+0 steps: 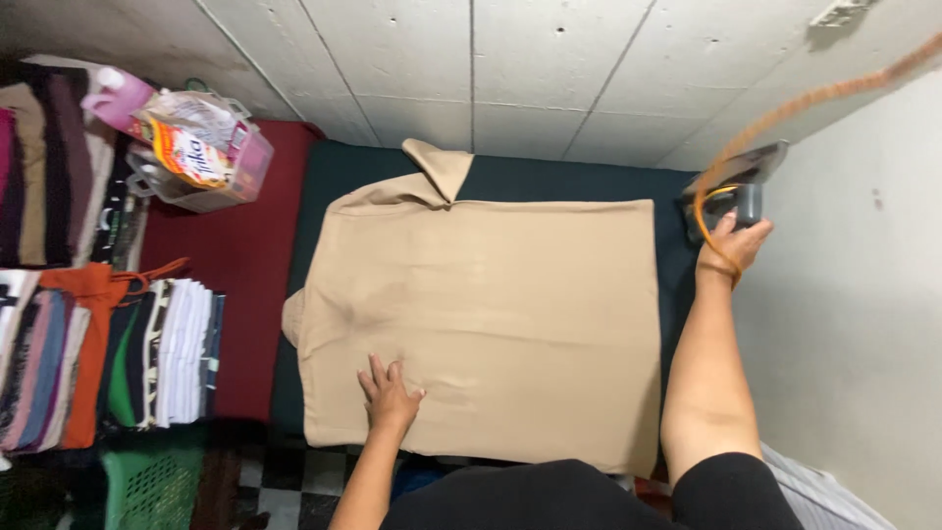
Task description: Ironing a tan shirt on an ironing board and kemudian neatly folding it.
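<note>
Beige shirt (pixel 491 314): spread flat on dark green pad (pixel 339 177), collar toward far wall, one sleeve folded over. Left hand (pixel 390 395): palm down, fingers spread, pressing near edge of shirt. Right hand (pixel 734 245): gripping handle of grey iron (pixel 736 186) standing at right end of pad, off shirt; orange cord (pixel 814 98) loops upward. Left side: red cloth (pixel 245 265), clear plastic container (pixel 196 147) with packets, stacks of folded clothes (pixel 108 353), green basket (pixel 152 486) below.

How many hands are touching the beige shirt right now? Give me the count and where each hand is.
1. The left hand lies flat on the beige shirt near its front edge. The right hand is off the shirt, gripping the iron at the pad's right end.
</note>
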